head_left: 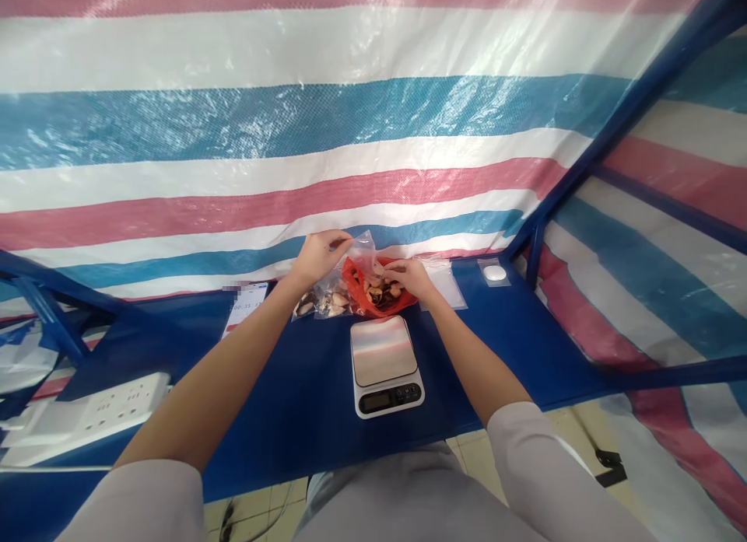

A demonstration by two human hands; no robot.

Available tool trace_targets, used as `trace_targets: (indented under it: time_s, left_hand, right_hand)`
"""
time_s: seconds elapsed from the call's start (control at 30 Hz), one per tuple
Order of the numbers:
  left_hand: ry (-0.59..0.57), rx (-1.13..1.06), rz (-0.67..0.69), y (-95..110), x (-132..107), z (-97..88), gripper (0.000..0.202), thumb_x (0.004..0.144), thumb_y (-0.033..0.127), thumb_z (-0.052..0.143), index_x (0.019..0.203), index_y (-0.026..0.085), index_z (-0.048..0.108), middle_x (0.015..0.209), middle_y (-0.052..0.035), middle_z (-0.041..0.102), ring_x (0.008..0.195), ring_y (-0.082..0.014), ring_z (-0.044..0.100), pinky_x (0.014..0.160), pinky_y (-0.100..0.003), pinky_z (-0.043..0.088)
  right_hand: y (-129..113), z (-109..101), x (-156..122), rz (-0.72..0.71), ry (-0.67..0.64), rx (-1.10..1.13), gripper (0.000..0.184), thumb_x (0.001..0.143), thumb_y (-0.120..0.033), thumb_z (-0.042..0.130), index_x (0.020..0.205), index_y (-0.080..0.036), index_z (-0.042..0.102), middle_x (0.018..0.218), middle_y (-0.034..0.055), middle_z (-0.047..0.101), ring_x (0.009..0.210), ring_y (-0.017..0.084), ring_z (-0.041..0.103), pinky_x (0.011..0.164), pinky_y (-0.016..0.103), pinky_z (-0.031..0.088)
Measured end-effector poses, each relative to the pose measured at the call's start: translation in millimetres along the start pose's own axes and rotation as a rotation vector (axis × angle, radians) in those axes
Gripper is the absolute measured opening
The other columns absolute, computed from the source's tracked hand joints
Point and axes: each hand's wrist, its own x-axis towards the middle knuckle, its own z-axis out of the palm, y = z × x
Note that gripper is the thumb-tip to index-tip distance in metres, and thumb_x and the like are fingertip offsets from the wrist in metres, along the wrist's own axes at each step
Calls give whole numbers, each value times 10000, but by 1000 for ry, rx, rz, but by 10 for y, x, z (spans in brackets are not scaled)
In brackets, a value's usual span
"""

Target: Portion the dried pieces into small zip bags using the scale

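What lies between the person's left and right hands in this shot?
In the head view, a red plastic bag holding brown and cream pieces sits between the left hand and right hand, with a clear plastic bag rising beside it.

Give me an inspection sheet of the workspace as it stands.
surface: blue tabletop
job's things: red bag holding dried pieces; clear bag with pale pieces; bare scale in front
clutter: phone, power strip, flat clear sleeve, white puck
hands: left hand pinches the clear bag's top; right hand touches the dried pieces
cables: thin cable on the floor
surroundings: striped tarp, blue frame, tiled floor
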Motion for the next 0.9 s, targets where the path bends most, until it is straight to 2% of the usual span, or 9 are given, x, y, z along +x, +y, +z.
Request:
trace_targets:
  time_s: [0.13, 0.27, 0.43, 0.63, 0.77, 0.9]
  left_hand:
    - [52, 25, -20, 31, -4, -44, 300, 870, 434, 571, 878, 193, 750, 944, -64, 800, 862, -224, 709, 854, -327, 565]
    - [46, 36, -28, 45, -21, -76, 286, 864, 423, 577, 867, 193, 746, 949, -64, 799, 860, -221, 708, 868, -323, 566]
    - [65, 37, -30, 74, -69, -80, 282, 863, 412, 573, 866, 190, 747, 939, -66, 798, 858, -219, 710, 859, -317, 567]
    - [130, 5, -38, 99, -103, -158, 279, 853, 413, 597, 868, 179, 748, 963, -89, 790, 885, -230, 715, 878, -338, 574]
    - [93, -37, -36, 131, -142, -205, 296, 853, 451, 622, 891, 184, 745, 1009, -102, 783, 915, -246, 717, 888, -364, 579]
    - [35, -69, -32, 160, -186, -182, 381, 845, 494, 643, 1037, 178, 736, 1078, -109, 774, 961, -244, 716, 897, -355, 572]
  right_hand:
    - [-40, 57, -1, 10, 8, 8, 177, 814, -347, 757, 896, -195, 793, 765, 20, 769, 704, 170, 724, 631, 253, 597]
    - [-63, 43, -9, 64, 21, 91, 194, 782, -347, 787, 879, -180, 784, 738, 19, 761, 688, 159, 721, 634, 246, 601]
    - [-98, 0, -79, 56, -15, 227, 220, 730, -326, 825, 881, -171, 786, 740, 32, 768, 743, 178, 742, 644, 247, 606]
    - [-176, -69, -170, 99, 51, 361, 214, 704, -314, 833, 864, -182, 780, 847, 54, 803, 858, 212, 770, 731, 282, 632]
    - [-237, -124, -191, 111, 78, 392, 229, 689, -305, 845, 875, -187, 783, 851, 47, 803, 869, 205, 775, 771, 284, 633]
    - [-294, -164, -212, 93, 75, 404, 228, 679, -286, 859, 861, -172, 781, 840, 57, 800, 822, 198, 779, 732, 271, 630]
